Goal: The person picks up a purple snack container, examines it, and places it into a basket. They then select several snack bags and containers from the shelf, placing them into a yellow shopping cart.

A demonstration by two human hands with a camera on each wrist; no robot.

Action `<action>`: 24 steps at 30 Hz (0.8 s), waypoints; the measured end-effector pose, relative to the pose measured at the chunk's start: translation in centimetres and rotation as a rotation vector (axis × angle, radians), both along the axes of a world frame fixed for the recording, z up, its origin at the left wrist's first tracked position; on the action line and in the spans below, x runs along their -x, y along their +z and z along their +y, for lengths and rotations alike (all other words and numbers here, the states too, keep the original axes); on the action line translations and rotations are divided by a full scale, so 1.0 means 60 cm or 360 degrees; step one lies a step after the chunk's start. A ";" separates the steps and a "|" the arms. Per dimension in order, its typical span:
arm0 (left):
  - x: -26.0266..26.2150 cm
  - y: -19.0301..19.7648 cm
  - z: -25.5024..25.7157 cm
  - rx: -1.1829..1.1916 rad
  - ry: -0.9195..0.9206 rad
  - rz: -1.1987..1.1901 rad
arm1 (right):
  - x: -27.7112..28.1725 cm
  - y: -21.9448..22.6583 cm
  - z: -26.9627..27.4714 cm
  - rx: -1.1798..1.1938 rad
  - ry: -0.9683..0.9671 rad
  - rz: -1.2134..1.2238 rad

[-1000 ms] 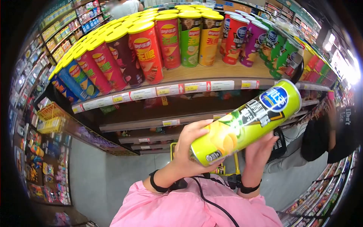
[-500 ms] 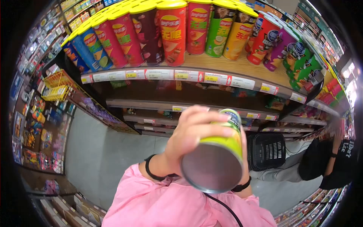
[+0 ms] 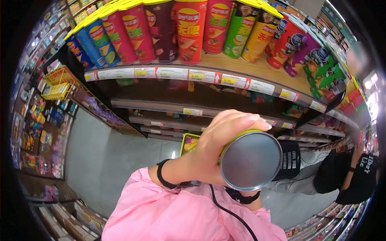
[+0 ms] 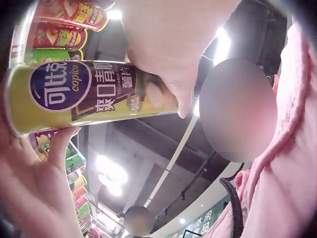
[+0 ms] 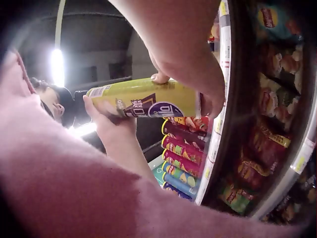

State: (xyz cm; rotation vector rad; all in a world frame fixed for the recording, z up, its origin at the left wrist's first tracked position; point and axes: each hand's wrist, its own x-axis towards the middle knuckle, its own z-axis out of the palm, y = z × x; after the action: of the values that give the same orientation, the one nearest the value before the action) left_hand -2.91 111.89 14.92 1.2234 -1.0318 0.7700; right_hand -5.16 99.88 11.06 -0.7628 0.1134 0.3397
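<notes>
A yellow-green chip can (image 3: 251, 161) with cucumber printing is tipped so that its round metal bottom faces me in the head view. My left hand (image 3: 207, 158) grips it near that bottom, fingers over the top side. At the opposite, blue-logo end, my right hand (image 5: 190, 67) holds the can, with fingertips on its side in the right wrist view. The can mostly hides this hand in the head view. Between both hands, the printed label of the can (image 4: 104, 94) shows in the left wrist view.
Ahead, a shelf (image 3: 219, 62) carries rows of coloured chip cans, with price tags along its edge. Lower shelves hold bags. On the floor beyond my hands are a yellow basket (image 3: 184, 141) and a black basket (image 3: 290, 158). A person in black (image 3: 350, 176) is at the right.
The can has swung from slantwise, label showing, to bottom end towards me, then shifted slightly right and up. The left hand keeps its grip; the right hand has gone behind the can.
</notes>
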 end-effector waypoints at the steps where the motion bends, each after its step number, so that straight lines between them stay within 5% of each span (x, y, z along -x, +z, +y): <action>1: 0.001 0.000 0.003 -0.0035 -0.0010 0.0024 | -0.003 -0.015 -0.005 0.0015 -0.0028 -0.0027; 7: 0.003 0.021 0.041 -0.0883 -0.0124 0.0180 | -0.015 -0.070 -0.047 0.0154 -0.0316 -0.0245; 10: 0.013 0.004 0.021 -0.1137 -0.0237 0.0218 | -0.012 -0.085 -0.073 0.0537 -0.0231 -0.0494; 12: 0.017 -0.024 0.002 -0.0985 -0.0334 0.0216 | -0.021 -0.129 -0.096 0.0872 -0.0124 -0.0549; 14: 0.017 -0.033 -0.016 -0.0903 -0.0439 0.0138 | 0.008 -0.070 -0.083 0.1195 -0.0169 -0.0532; 19: 0.031 -0.023 -0.053 -0.0852 -0.0803 0.0129 | 0.026 -0.086 -0.087 0.1358 -0.0034 -0.0502; 22: 0.042 -0.024 -0.074 -0.0944 -0.1037 0.0288 | 0.049 -0.077 -0.105 0.1533 -0.0057 -0.0857; 24: 0.046 -0.031 -0.097 -0.0786 -0.0955 0.0309 | 0.067 -0.033 -0.116 0.1355 -0.0170 -0.0863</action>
State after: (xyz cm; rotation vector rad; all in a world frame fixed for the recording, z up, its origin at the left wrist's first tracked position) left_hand -5.68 106.08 13.07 1.2642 -1.3768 -0.0779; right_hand -9.16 92.91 9.06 -1.6584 -0.2319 -0.0476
